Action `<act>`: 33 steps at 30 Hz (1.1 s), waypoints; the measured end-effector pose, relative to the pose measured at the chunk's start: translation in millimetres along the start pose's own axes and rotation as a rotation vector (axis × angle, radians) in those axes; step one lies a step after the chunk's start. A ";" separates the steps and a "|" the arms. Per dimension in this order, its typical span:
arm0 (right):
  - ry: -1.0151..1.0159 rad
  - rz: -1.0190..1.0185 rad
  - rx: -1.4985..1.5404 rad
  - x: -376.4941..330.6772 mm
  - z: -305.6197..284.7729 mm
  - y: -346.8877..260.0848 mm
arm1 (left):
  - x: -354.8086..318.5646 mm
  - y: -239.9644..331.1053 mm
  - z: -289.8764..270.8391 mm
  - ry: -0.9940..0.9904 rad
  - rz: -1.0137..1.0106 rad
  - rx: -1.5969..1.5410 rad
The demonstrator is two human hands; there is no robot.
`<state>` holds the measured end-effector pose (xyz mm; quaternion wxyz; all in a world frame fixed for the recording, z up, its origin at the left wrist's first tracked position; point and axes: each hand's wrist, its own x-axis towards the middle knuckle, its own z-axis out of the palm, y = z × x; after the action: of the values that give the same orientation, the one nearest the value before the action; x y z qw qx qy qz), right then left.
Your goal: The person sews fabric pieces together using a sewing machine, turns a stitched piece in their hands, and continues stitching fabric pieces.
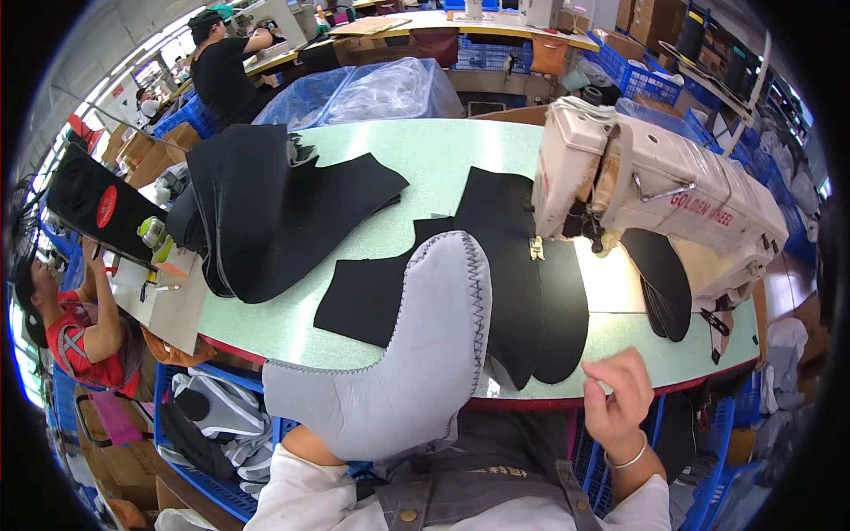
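A grey boot-shaped liner point(403, 354), edged with dark zigzag stitching, is raised in front of me over the near table edge. My left forearm point(310, 445) runs up behind its lower end; the liner hides that hand and its fingers. To the right, my right hand point(618, 398) hovers by the near table edge, loosely bent, thumb apart from the fingers, with nothing visible in it. Black boot-shaped pieces point(505, 274) lie on the table beyond the liner, beside the presser foot point(537, 248) of a white sewing machine point(664, 186).
A tall stack of black cut pieces point(257, 212) stands on the left of the green table point(390, 142). More black pieces point(660, 283) and small snips point(716, 336) lie right. Blue crates point(221, 496) flank me below. Co-workers point(88, 341) are at left and far left.
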<state>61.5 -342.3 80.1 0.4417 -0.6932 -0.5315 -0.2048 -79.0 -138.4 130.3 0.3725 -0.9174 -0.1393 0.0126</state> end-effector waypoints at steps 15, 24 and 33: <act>-0.866 0.132 0.869 18.6 15.9 -9.3 | 2.1 14.1 30.2 0.256 0.367 0.273; -0.591 0.576 0.666 -18.2 -48.6 -5.0 | 8.5 48.6 -44.4 -0.075 0.518 -0.325; -0.373 0.327 0.377 -22.3 -48.1 -11.8 | -8.3 102.0 -13.7 -0.031 0.720 -0.775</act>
<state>51.8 -394.1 93.3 0.4844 -0.7011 -0.5133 0.1020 -60.1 -219.7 69.4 -0.0240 -0.9773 0.1849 0.1008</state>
